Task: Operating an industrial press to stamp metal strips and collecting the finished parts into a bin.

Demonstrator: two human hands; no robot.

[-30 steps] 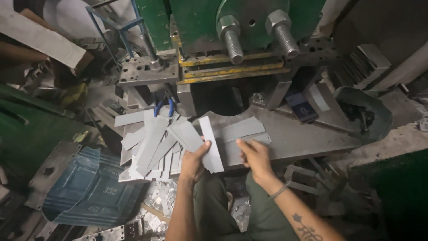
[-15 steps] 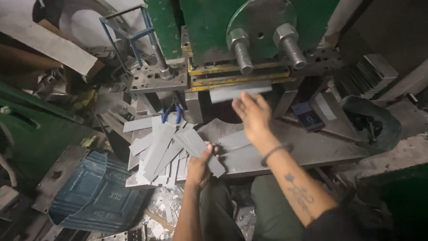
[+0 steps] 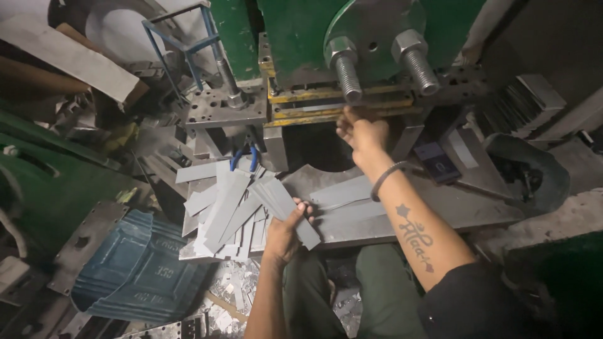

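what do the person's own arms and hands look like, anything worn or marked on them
Both hands are bare, no gloves. The right hand has a thin dark bangle at the wrist and a dark tattoo, a small star above script, along the forearm; a black sleeve begins near the elbow. The left hand and forearm show no sleeve, jewellery or markings.

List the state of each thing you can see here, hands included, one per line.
Left hand: gripping a grey metal strip at the table's front edge.
Right hand: reached into the press opening, fingertips at the die; what it holds is hidden.
Strip pile: fanned loosely on the table.
Pliers: lying behind the pile.
Blue panel: on the floor, dented.
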